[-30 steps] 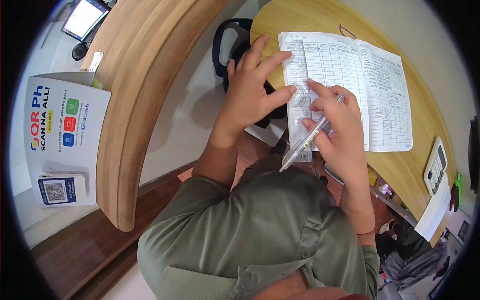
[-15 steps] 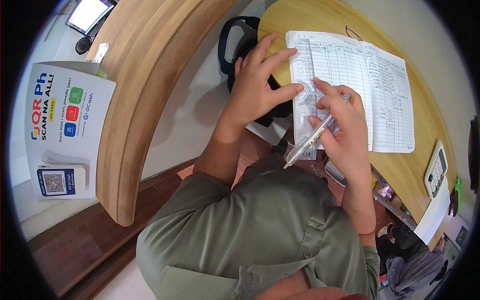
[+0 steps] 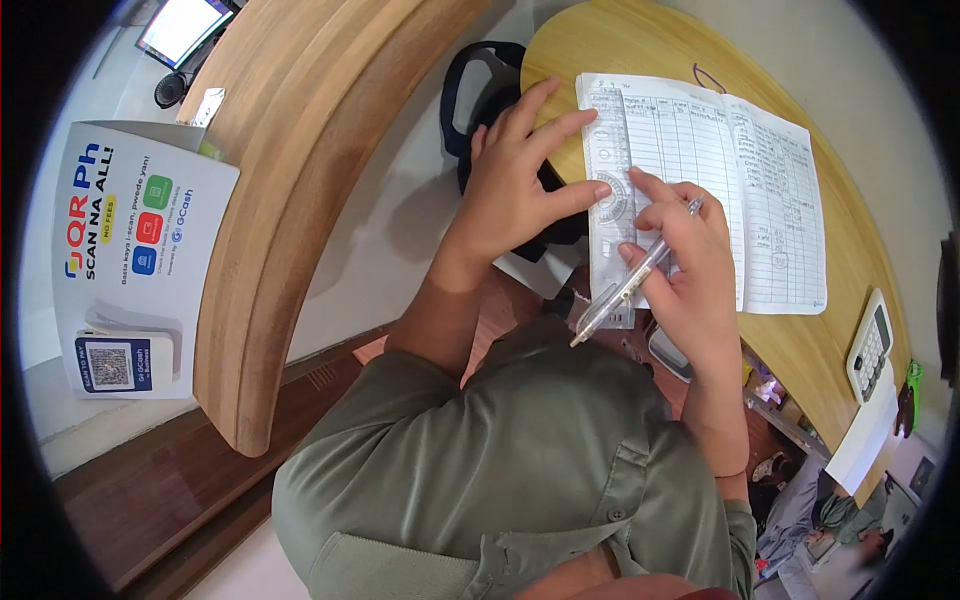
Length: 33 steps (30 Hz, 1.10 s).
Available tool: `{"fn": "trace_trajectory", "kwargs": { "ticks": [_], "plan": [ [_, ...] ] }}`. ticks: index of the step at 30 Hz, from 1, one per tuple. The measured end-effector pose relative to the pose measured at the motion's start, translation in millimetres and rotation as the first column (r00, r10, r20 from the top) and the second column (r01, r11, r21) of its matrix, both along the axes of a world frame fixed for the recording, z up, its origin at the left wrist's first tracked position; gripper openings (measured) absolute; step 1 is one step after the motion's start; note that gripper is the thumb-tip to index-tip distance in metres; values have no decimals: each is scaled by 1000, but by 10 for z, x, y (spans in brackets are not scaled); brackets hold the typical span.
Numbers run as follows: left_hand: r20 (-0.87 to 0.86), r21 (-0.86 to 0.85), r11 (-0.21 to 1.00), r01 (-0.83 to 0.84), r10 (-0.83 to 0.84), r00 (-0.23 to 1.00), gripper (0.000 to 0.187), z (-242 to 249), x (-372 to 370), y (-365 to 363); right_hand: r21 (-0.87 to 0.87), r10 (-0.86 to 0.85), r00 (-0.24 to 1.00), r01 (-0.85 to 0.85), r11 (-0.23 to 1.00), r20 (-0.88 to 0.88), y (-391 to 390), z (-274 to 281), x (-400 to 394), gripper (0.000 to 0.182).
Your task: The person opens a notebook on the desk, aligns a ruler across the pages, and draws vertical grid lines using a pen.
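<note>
An open ruled notebook [image 3: 690, 200] with handwritten columns lies on the yellowish wooden table. Along its left page edge runs a clear plastic ruler [image 3: 606, 150] with a protractor cut-out, its lower end sticking out past the page. My left hand [image 3: 522, 175] is spread open, with the thumb tip on the ruler and the fingertips reaching its left edge. A clear-barrelled pen [image 3: 628, 285] is gripped in my right hand [image 3: 688, 270], tip pointing down and left. Fingertips of that hand rest at the ruler's right edge.
A white calculator [image 3: 872, 338] sits at the table's right edge, near a white paper [image 3: 858, 435] and a green object [image 3: 909, 398]. To the left is a curved wooden counter [image 3: 290, 190] with a QR payment sign [image 3: 140, 230]. People [image 3: 840, 520] show at lower right.
The notebook, ruler and hands appear slightly lower in view as the camera shifts. Both hands keep nearly the same pose. More of the people at lower right shows.
</note>
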State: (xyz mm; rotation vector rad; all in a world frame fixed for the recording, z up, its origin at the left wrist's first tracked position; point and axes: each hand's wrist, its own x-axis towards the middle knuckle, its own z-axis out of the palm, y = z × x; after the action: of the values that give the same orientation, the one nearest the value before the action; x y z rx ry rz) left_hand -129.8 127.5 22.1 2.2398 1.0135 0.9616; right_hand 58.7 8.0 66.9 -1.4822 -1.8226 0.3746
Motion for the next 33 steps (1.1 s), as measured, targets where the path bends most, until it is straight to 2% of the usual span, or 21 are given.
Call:
{"fn": "trace_trajectory", "kwargs": {
  "ticks": [9, 18, 33],
  "plan": [
    [108, 25, 1000, -10, 7, 994, 64, -74, 36, -45, -29, -3, 1000, 3, 1000, 17, -2, 17, 4, 25],
    [16, 67, 997, -41, 40, 999, 63, -28, 26, -77, -29, -13, 1000, 12, 1000, -20, 5, 20, -8, 24],
    [64, 65, 998, -17, 13, 998, 63, -29, 33, -63, -25, 9, 1000, -9, 1000, -20, 10, 39, 11, 24]
  ]
}}
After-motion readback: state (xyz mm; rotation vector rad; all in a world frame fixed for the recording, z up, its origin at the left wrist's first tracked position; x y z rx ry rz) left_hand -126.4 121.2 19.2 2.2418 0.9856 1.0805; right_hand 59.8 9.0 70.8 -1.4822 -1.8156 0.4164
